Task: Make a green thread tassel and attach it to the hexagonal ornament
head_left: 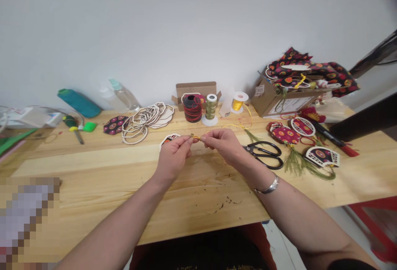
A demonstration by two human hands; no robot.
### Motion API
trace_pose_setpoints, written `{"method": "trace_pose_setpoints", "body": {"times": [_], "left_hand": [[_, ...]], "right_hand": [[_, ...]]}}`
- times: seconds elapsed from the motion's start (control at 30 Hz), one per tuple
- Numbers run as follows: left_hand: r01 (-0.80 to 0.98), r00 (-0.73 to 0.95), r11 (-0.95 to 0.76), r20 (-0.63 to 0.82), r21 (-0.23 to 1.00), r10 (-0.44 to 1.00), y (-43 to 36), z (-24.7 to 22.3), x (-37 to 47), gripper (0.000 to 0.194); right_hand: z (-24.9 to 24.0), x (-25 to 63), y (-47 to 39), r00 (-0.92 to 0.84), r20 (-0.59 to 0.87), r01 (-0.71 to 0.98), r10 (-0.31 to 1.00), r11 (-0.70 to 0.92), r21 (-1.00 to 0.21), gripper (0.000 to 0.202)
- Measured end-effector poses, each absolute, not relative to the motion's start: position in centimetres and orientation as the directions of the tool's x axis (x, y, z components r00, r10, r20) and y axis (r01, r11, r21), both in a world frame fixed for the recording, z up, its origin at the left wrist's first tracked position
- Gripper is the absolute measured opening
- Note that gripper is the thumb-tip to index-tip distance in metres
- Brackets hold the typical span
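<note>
Over the middle of the wooden table, my left hand (176,153) and my right hand (223,142) face each other, both closed in a pinch. Between their fingertips is a short doubled stretch of yellow cord (196,137). A thin yellow strand runs from behind my right hand toward a spool of yellow cord (238,103). Partly behind my left hand lies a small white-framed ornament with dark fabric (169,138). Black-handled scissors (267,154) rest just right of my right hand, their blades partly hidden by it. A green tassel (252,137) lies behind them.
Farther back stand a red-and-black cord spool (192,108) and an olive thread cone (211,108). Wooden frames (144,119) are heaped to the left. Finished fabric ornaments (283,133) and a fabric-filled cardboard box (279,100) occupy the right. Dark scraps (228,201) lie near the front edge.
</note>
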State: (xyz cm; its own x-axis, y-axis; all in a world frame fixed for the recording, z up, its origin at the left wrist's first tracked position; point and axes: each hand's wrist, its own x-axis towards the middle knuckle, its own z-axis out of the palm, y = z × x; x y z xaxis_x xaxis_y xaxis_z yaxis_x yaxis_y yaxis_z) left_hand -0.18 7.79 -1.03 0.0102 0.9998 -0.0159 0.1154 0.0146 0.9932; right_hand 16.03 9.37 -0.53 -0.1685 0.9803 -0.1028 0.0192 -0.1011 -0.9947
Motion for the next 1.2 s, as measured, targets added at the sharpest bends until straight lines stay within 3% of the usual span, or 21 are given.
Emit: {"method": "trace_pose_setpoints", "body": {"times": [0.33, 0.57, 0.87, 1.2], "left_hand": [[0.092, 0.0, -0.014, 0.014, 0.996, 1.0, 7.63, -0.52, 0.19, 0.021], [0.22, 0.041, -0.074, 0.067, 0.973, 0.997, 7.51, -0.33, 0.11, 0.019], [0.434, 0.158, -0.327, 0.286, 0.839, 0.945, 7.34, -0.72, -0.11, 0.021], [0.468, 0.176, -0.267, 0.207, 0.842, 0.962, 7.47, -1.06, -0.1, 0.021]], "right_hand": [[-0.64, 16.07, 9.52, -0.191, -0.103, 0.049, 0.976, -0.096, -0.994, 0.021], [-0.52, 16.03, 9.46, -0.199, -0.1, 0.026, 0.975, -0.097, -0.995, 0.019], [-0.83, 15.94, 9.46, -0.198, -0.097, 0.025, 0.975, -0.094, -0.995, 0.022], [-0.59, 15.91, 9.61, -0.188, -0.032, 0.043, 0.982, -0.024, -0.999, 0.017]]}}
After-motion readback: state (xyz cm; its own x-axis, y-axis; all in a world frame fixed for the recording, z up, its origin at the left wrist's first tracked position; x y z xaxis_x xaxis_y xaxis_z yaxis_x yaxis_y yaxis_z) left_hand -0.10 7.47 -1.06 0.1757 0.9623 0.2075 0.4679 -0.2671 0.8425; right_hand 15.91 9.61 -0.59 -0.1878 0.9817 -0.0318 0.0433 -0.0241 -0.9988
